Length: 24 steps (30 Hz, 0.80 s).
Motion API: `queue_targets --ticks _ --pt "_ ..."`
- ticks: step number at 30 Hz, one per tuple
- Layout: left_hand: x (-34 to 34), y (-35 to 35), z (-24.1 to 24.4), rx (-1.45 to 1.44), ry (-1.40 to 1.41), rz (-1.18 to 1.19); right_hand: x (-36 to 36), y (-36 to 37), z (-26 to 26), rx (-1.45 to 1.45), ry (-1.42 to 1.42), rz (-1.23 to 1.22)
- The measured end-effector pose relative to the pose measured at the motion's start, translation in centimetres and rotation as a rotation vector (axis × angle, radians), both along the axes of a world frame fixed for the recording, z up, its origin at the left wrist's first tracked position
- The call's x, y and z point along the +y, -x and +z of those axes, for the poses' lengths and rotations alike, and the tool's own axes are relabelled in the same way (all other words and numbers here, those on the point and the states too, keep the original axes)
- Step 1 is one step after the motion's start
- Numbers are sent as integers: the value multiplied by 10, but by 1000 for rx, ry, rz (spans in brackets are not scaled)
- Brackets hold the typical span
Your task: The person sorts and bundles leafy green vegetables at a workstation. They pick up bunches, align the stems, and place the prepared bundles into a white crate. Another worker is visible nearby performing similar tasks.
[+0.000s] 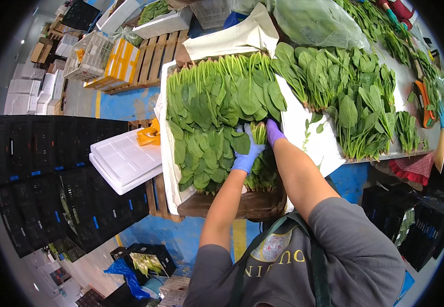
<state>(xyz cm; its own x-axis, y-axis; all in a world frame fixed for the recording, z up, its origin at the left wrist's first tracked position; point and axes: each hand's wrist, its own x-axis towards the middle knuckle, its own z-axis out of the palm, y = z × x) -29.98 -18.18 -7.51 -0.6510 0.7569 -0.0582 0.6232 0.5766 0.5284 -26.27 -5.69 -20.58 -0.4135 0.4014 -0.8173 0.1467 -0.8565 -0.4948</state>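
Before me stands a white foam box (169, 153), lined with pale sheeting and dark brown film and packed with leafy greens that look like spinach (202, 103). The far row lies with its stems away from me. My left hand (248, 155), in a purple-blue glove, is around a spinach bunch (259, 132) in the box's near right part, with the thumb across it. Just right of that bunch, my right hand (274, 132), gloved in purple, reaches down along the inner side of the box. Leaves and the box's depth hide its fingertips.
At right, a metal table (402, 99) carries more spinach bunches (354, 119), an orange-handled tool (424, 103) and a filled plastic bag (318, 23). A foam lid (126, 159) lies left of the box, near black crates (64, 142). A co-worker's gloved hand (442, 115) shows at far right.
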Motion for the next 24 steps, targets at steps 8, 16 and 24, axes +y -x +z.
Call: queue_targets --ticks 8,16,24 --pt "-5 0 -7 47 -44 11 7 0 2 -49 108 18" --pt "-1 0 9 -165 9 16 8 -1 -3 -61 116 103" --pt "-12 -13 6 7 -203 37 15 7 4 -13 144 329"
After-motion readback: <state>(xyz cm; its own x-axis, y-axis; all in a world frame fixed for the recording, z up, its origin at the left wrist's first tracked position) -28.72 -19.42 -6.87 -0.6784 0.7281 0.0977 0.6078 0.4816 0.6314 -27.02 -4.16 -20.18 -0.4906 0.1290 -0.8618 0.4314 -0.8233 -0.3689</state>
